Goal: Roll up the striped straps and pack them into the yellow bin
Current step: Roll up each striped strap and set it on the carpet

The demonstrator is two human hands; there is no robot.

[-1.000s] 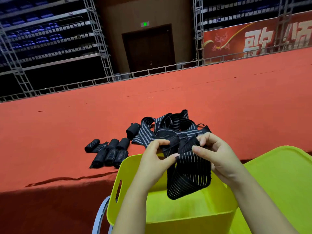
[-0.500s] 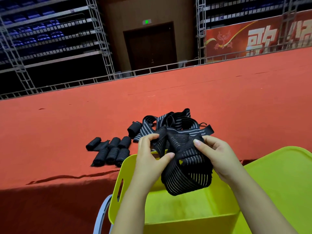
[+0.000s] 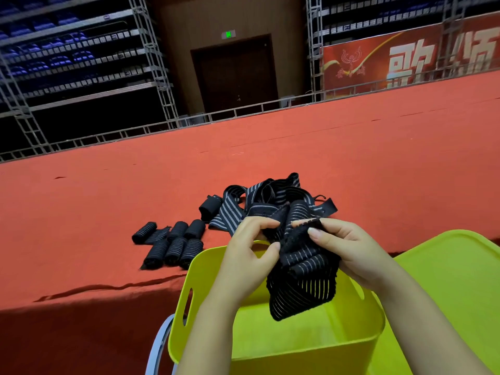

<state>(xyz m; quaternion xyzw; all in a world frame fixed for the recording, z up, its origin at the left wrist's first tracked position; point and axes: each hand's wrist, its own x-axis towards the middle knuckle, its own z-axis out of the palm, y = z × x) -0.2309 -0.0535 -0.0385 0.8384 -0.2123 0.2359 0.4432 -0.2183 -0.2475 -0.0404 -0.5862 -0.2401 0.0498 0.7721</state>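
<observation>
Your left hand (image 3: 244, 247) and right hand (image 3: 349, 250) both pinch one striped strap (image 3: 303, 277) above the yellow bin (image 3: 270, 345). Since a second ago your hands have come closer together, and the strap is more bunched up and hangs shorter. The loose pile (image 3: 270, 196) and the rolled straps (image 3: 170, 244) stay on the red bench (image 3: 81, 212), just behind the bin.

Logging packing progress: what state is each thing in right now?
Strap in hands: unrolled, hanging over the bin.
Left hand: pinching the strap.
Right hand: pinching the strap.
Yellow bin: open.
Rolled straps: rolled, on the red cloth.
Strap pile: loose, tangled.
</observation>
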